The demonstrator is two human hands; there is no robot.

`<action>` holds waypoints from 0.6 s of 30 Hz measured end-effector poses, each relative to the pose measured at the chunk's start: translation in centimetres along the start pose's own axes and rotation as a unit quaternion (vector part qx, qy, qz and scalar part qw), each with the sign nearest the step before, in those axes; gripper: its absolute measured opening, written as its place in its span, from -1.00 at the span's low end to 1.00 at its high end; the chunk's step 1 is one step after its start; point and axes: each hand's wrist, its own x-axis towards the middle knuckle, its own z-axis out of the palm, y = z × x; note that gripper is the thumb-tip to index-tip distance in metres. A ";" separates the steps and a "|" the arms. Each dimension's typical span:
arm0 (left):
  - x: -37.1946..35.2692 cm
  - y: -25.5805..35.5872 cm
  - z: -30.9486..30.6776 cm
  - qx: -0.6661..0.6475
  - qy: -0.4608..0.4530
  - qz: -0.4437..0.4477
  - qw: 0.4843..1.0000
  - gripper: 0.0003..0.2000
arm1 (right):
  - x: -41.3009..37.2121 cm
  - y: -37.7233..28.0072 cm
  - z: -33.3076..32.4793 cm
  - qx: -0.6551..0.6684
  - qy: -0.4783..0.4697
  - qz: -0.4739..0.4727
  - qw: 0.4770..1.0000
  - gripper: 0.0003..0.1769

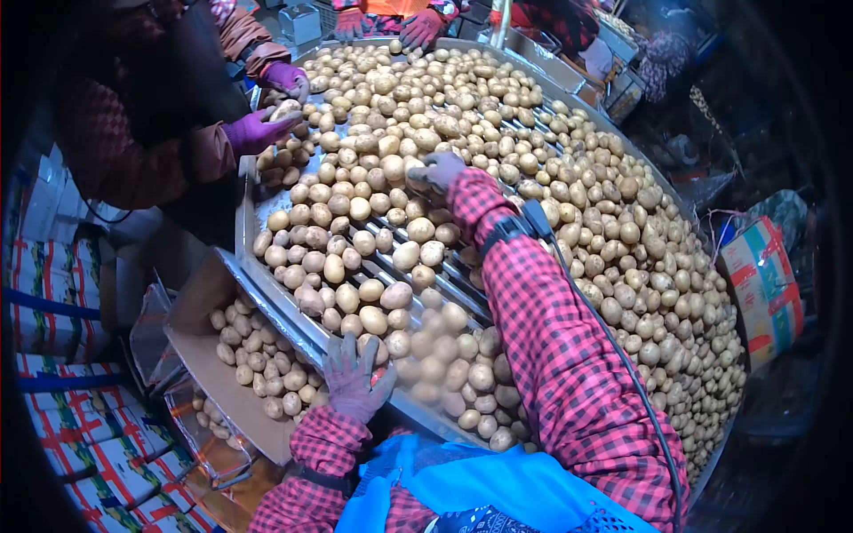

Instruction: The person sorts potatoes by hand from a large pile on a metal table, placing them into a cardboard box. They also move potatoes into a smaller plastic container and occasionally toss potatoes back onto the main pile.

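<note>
Potatoes (426, 139) cover a wide metal sorting table (248, 213) with slatted bars. My left hand (357, 377), in a worn glove, lies at the table's near edge with its fingers apart, touching potatoes beside it. My right hand (435, 171), gloved too, reaches over the middle of the pile; its fingers curl down onto potatoes, and whether they grip one cannot be made out. Below the table's left edge, a cardboard box (213, 355) holds more potatoes.
A co-worker's purple-gloved hands (258, 131) handle potatoes at the upper left. Another person's red gloves (420, 28) rest at the far edge. Stacked printed cartons (98, 435) stand lower left; a colourful carton (762, 289) is at the right.
</note>
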 end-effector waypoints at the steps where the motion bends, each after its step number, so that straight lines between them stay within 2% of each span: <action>1: -0.1 -0.2 0.2 0.003 -0.001 0.002 1.000 -0.35 | -1.5 0.0 0.0 0.049 -0.020 -0.052 0.997 -0.48; 3: -0.5 -0.4 0.6 0.005 -0.003 -0.001 1.000 -0.35 | -6.3 -0.5 1.1 0.294 -0.102 -0.062 0.948 -0.60; 4: -0.5 -0.4 0.7 0.010 -0.002 0.000 1.000 -0.35 | -9.7 -1.4 2.8 0.522 -0.132 0.003 0.843 -0.63; 5: -0.4 -0.5 0.8 0.015 0.000 -0.001 1.000 -0.35 | -11.8 -1.6 3.2 0.502 -0.148 -0.014 0.852 -0.58; 7: -0.5 -0.4 0.7 0.009 -0.022 -0.016 1.000 -0.34 | -16.9 -2.5 5.0 0.680 -0.186 0.144 0.695 -0.57; 9: -0.6 -0.5 0.8 0.002 -0.020 -0.019 1.000 -0.33 | -20.1 -2.6 7.1 0.763 -0.230 0.097 0.596 -0.56; 11: -0.5 -0.8 1.0 0.007 -0.056 -0.031 0.998 -0.30 | -23.6 -3.9 8.0 0.783 -0.288 0.095 0.543 -0.55; 12: -0.6 -1.0 1.3 0.000 -0.051 -0.027 0.998 -0.29 | -24.5 -2.5 9.3 0.829 -0.355 0.080 0.425 -0.42; 13: -0.7 -1.2 1.4 -0.007 -0.046 -0.023 0.999 -0.28 | -26.6 -3.4 9.1 0.796 -0.303 0.016 0.524 -0.43; 15: -1.0 -0.4 -0.3 0.022 -0.060 -0.022 0.998 -0.29 | -29.1 -4.7 9.4 0.762 -0.265 0.092 0.584 -0.57; 16: -1.4 0.0 -0.7 -0.179 -0.032 -0.043 0.982 -0.32 | -30.5 -5.4 9.6 0.727 -0.224 0.035 0.648 -0.56; 17: -1.5 0.8 -2.0 -0.369 0.000 -0.064 0.927 -0.36 | -31.9 -6.2 9.9 0.680 -0.173 -0.016 0.712 -0.55; 18: -2.1 2.5 -3.2 -0.600 -0.031 -0.219 0.769 -0.47 | -33.4 -7.0 10.1 0.628 -0.116 -0.058 0.768 -0.53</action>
